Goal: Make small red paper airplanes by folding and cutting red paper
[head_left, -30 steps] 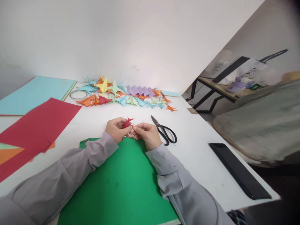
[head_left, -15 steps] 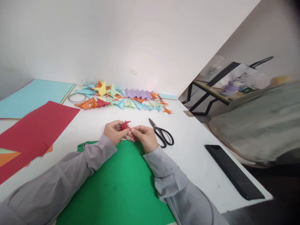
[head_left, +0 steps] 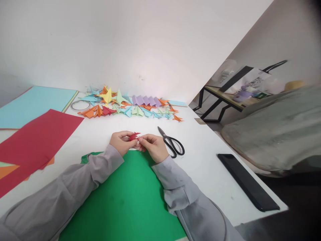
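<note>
Between my two hands is a small folded red paper piece point(head_left: 134, 136) with pointed tips, much of it hidden by fingers. My left hand point(head_left: 122, 142) is closed on its left side, thumb in front. The fingertips of my right hand point(head_left: 153, 146) pinch its right end, close to the left thumb. Both hands are over the far edge of a green sheet point(head_left: 125, 197). Just right of my right hand lies a pair of black-handled scissors point(head_left: 173, 142), its blades pointing away.
Several folded paper pieces point(head_left: 107, 96) in many colours lie along the wall, with a wire coil point(head_left: 80, 105) beside them. Red paper point(head_left: 47, 134) and light blue sheets point(head_left: 40, 100) are at left. A black phone-like slab point(head_left: 247, 180) lies near the table's right edge.
The view has shifted slightly, so everything sits a little further left. Both hands stay on the red paper piece, with only small finger movements.
</note>
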`<state>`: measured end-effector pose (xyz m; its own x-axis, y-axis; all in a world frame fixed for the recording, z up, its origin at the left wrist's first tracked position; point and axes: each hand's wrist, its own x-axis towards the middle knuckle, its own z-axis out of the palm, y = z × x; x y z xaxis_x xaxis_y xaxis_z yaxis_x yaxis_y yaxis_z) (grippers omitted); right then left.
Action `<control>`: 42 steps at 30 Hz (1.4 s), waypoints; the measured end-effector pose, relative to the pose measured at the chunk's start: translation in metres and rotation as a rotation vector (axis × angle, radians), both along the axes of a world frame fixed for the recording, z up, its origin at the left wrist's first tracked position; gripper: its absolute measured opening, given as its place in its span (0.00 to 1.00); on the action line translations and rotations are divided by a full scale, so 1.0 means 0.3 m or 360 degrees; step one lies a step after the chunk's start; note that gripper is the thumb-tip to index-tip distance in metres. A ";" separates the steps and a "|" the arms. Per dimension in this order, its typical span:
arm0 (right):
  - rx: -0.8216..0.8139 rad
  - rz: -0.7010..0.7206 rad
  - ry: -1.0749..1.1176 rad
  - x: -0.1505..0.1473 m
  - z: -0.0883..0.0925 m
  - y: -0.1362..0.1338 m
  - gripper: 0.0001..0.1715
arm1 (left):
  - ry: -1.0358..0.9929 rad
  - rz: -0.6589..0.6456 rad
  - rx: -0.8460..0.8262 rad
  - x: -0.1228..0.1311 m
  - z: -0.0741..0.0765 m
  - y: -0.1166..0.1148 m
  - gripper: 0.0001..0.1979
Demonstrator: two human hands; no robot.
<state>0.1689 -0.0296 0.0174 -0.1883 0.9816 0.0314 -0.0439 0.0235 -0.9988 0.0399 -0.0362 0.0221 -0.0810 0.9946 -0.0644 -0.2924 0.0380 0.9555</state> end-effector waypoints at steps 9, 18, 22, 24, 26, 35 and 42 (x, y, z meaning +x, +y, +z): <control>0.0137 -0.0039 -0.0254 0.000 -0.005 -0.004 0.10 | 0.0031 -0.0025 0.0041 -0.002 -0.016 0.020 0.11; 0.0996 -0.0404 -0.0944 -0.006 -0.021 -0.020 0.08 | 0.0088 0.0036 0.0033 0.003 -0.022 0.017 0.12; 0.1342 -0.0484 -0.1149 -0.001 -0.038 -0.014 0.09 | 0.0067 0.0022 0.0016 0.009 -0.021 0.012 0.12; 0.1459 -0.0492 -0.1222 0.001 -0.044 -0.011 0.09 | 0.0067 0.0039 0.0002 0.012 -0.019 0.009 0.12; 0.1535 -0.0495 -0.1275 0.002 -0.047 -0.009 0.09 | 0.0076 0.0055 -0.0004 0.013 -0.018 0.006 0.11; 0.1612 -0.0409 -0.1391 0.003 -0.034 -0.021 0.11 | 0.0111 0.0109 -0.0004 0.004 -0.006 0.009 0.16; 0.1445 -0.0175 -0.1383 -0.009 -0.020 -0.041 0.16 | 0.0124 0.0076 0.0008 -0.018 0.001 0.008 0.15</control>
<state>0.1661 -0.0419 0.0113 -0.4042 0.6833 0.6081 0.6636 0.6766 -0.3191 0.0345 -0.0337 0.0224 -0.1326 0.9898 -0.0512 -0.2187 0.0211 0.9756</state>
